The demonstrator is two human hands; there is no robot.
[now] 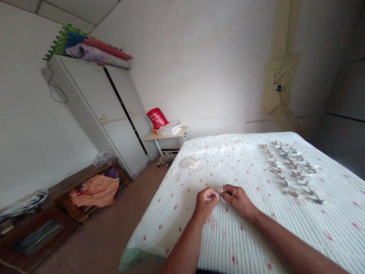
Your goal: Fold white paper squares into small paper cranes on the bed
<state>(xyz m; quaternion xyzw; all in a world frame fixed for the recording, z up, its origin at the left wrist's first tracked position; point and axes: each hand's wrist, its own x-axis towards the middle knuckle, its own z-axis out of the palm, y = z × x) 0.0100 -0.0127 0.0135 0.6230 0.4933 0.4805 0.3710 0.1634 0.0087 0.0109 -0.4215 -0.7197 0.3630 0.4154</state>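
My left hand [207, 202] pinches one side of a small folded paper [220, 193], light in colour, just above the bed. From the other side, my right hand [235, 196] grips the same paper between thumb and fingers, close to the left fingertips. Most of the paper is hidden by the fingers, so its exact shape cannot be made out. Off to the right, several folded paper figures [298, 175], like origami birds, stand in rows on the bed. Further up on the left lie a few pale sheets of paper [189, 163].
The bed [245, 243] has a white ribbed cover with small red marks. Beyond its left edge are a small table [181, 131] with a red bag [156, 117] and white box [171, 130], a grey cabinet [94, 102], and a low wooden cabinet [37, 228] with an orange bag [95, 191].
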